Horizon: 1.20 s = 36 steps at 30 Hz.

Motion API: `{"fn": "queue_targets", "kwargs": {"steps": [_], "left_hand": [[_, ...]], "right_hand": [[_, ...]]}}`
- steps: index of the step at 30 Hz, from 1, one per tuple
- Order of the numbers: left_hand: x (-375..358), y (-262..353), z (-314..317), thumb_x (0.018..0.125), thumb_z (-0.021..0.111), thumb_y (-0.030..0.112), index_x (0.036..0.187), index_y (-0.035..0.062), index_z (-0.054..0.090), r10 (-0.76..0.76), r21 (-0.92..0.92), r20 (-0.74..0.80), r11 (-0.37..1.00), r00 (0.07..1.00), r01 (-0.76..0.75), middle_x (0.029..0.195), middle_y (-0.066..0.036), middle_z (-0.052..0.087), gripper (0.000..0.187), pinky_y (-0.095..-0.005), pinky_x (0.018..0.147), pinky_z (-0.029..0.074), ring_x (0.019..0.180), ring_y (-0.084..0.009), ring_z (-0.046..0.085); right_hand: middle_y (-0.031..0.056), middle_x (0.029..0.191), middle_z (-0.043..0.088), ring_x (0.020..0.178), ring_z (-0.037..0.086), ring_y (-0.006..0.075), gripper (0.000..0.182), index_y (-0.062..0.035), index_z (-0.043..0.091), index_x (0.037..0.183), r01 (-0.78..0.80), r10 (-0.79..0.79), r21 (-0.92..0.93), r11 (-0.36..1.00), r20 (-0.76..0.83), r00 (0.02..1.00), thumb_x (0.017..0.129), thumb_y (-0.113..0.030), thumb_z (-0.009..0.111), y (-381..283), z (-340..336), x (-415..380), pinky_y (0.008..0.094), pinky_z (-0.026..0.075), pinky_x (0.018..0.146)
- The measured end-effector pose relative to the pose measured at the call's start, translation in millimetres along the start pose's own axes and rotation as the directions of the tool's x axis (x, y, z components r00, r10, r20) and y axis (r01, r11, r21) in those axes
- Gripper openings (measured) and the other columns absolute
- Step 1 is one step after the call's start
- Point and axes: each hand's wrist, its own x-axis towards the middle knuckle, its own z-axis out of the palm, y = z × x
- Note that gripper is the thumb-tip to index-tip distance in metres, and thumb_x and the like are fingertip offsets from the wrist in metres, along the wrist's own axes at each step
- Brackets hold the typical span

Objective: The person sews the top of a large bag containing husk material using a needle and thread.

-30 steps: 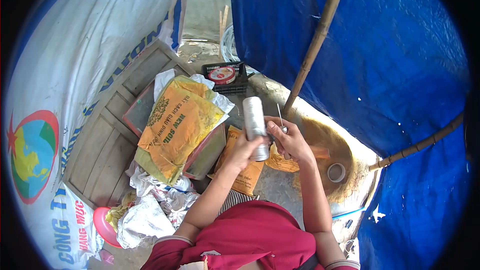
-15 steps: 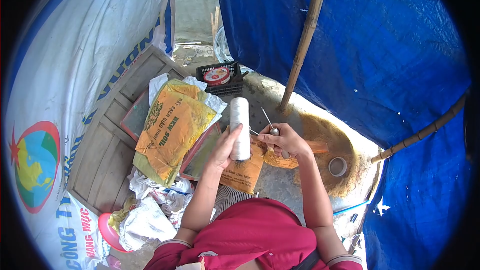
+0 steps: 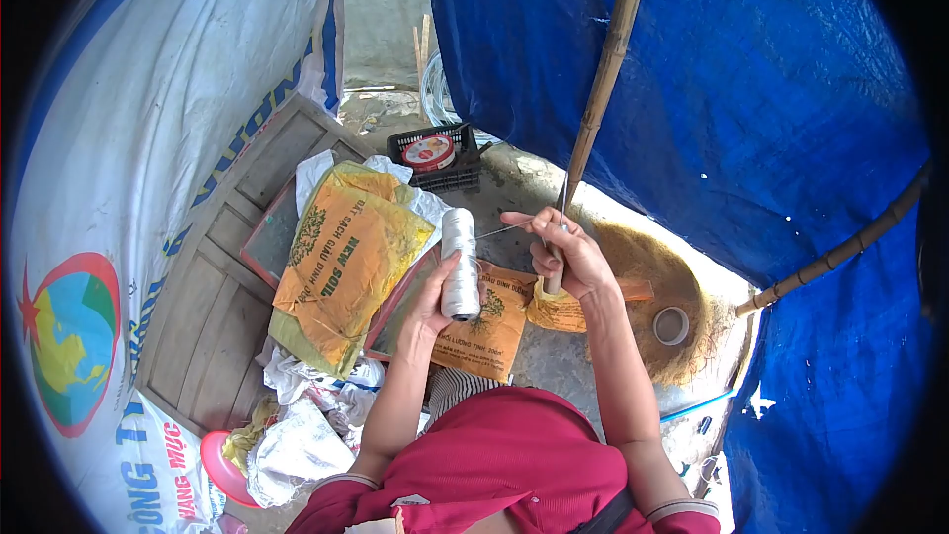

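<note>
My left hand (image 3: 435,299) is closed around the lower part of a white spool of twine (image 3: 459,260), held upright in front of me. A thin strand (image 3: 499,228) runs from the spool's upper side to my right hand (image 3: 565,255). That hand pinches the strand at its fingertips and grips a thin metal needle tool (image 3: 557,237) that points up past the bamboo pole. Both hands hover above orange printed bags (image 3: 489,321) lying on the ground.
A large orange bag (image 3: 346,257) lies over a framed tray (image 3: 272,237) on wooden boards to the left. A black basket (image 3: 435,156) with a tape roll sits beyond. A bamboo pole (image 3: 603,69) leans on blue tarp. A small tape roll (image 3: 671,325) rests on brown fibre at right.
My right hand has lifted up and away from the spool, drawing the strand out to the right. The spool has shifted slightly left and lower in my left hand.
</note>
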Motion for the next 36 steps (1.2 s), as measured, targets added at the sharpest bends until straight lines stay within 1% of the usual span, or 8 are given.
{"fn": "queue_targets", "kwargs": {"steps": [10, 13, 21, 23, 25, 29, 33, 36], "left_hand": [[-6, 33, -13, 0.087, 0.056, 0.039, 0.122, -0.0012, 0.042, -0.003, 0.193, 0.0, 0.981, 1.0, 0.003, 0.097, -0.015, 0.057, 0.055, -0.041, 0.072, 0.055, 0.087, -0.0267, 0.061], [7, 39, -31, 0.088, 0.053, 0.043, 0.129, 0.0006, 0.037, -0.014, 0.003, 0.301, 1.0, 0.953, 0.014, 0.098, -0.016, 0.055, 0.061, -0.0333, 0.062, 0.056, 0.085, -0.026, 0.06], [-2, 55, 20, 0.09, 0.045, 0.037, 0.134, 0.0019, 0.032, -0.023, 0.007, 0.145, 1.0, 0.989, 0.022, 0.119, -0.024, 0.051, 0.058, -0.0395, 0.068, 0.055, 0.095, -0.0339, 0.06], [-1, 57, 18, 0.089, 0.049, 0.031, 0.132, -0.0001, 0.034, 0.008, 0.304, 0.046, 0.952, 0.999, -0.022, 0.118, -0.023, 0.052, 0.055, -0.0389, 0.068, 0.055, 0.093, -0.0328, 0.061], [-2, 60, 23, 0.087, 0.053, 0.026, 0.129, -0.0017, 0.035, 0.028, 0.372, 0.032, 0.927, 0.999, -0.038, 0.114, -0.021, 0.054, 0.053, -0.0378, 0.067, 0.055, 0.09, -0.0303, 0.062], [2, 61, 27, 0.086, 0.056, 0.022, 0.127, 0.0018, 0.037, 0.118, 0.45, 0.007, 0.887, 0.993, -0.109, 0.103, -0.014, 0.056, 0.049, -0.0334, 0.065, 0.055, 0.081, -0.0219, 0.063], [8, 56, 42, 0.086, 0.056, 0.02, 0.124, 0.0023, 0.04, 0.307, 0.616, -0.015, 0.752, 0.951, -0.233, 0.094, -0.007, 0.054, 0.045, -0.0268, 0.064, 0.051, 0.077, -0.0135, 0.057], [7, 58, 54, 0.086, 0.055, 0.02, 0.123, 0.0021, 0.041, 0.35, 0.613, 0.003, 0.74, 0.937, -0.279, 0.095, -0.005, 0.054, 0.044, -0.0251, 0.067, 0.049, 0.08, -0.0113, 0.056]], "right_hand": [[0.0189, 0.116, 0.059, 0.042, 0.035, 0.004, 0.015, -0.0072, 0.056, 0.083, 0.126, -0.119, 0.308, 0.943, -0.043, 0.992, 0.09, -0.02, 0.054, -15, -19, 12, 0.018, 0.032, 0.04], [0.0183, 0.114, 0.06, 0.041, 0.034, 0.0034, 0.014, -0.0063, 0.058, 0.084, 0.163, -0.148, 0.36, 0.919, -0.068, 0.987, 0.089, -0.019, 0.056, -19, -22, 11, 0.0178, 0.032, 0.04], [0.0088, 0.087, 0.063, 0.043, 0.035, 0.0045, 0.015, -0.0073, 0.056, 0.087, 0.284, -0.229, 0.492, 0.823, -0.172, 0.958, 0.089, -0.022, 0.056, -28, -35, 10, 0.0197, 0.031, 0.043], [0.0086, 0.088, 0.062, 0.046, 0.04, 0.0048, 0.018, -0.0065, 0.056, 0.092, 0.314, -0.253, 0.408, 0.857, -0.197, 0.947, 0.09, -0.024, 0.057, -29, -38, 7, 0.0203, 0.035, 0.044], [0.0051, 0.084, 0.06, 0.049, 0.044, 0.005, 0.024, -0.0059, 0.057, 0.1, 0.031, -0.459, -0.561, 0.827, -0.642, 0.614, 0.09, -0.028, 0.057, -31, -20, 4, 0.0222, 0.039, 0.046], [0.0125, 0.095, 0.06, 0.064, 0.058, 0.0158, 0.035, -0.0012, 0.055, 0.107, 0.118, -0.798, -0.882, 0.456, -0.347, 0.493, 0.085, -0.026, 0.063, -3, -15, 17, 0.031, 0.049, 0.057], [0.0174, 0.091, 0.062, 0.066, 0.06, 0.0191, 0.043, 0.0037, 0.057, 0.098, 0.093, -0.426, -0.857, 0.507, -0.155, 0.891, 0.077, -0.031, 0.073, 30, 40, 16, 0.0329, 0.049, 0.057], [0.0045, 0.062, 0.055, 0.05, 0.051, 0.0128, 0.038, 0.0024, 0.06, 0.088, 0.041, -0.161, -0.726, 0.686, -0.097, 0.982, 0.076, -0.031, 0.074, 60, 49, 21, 0.0279, 0.044, 0.047]]}}
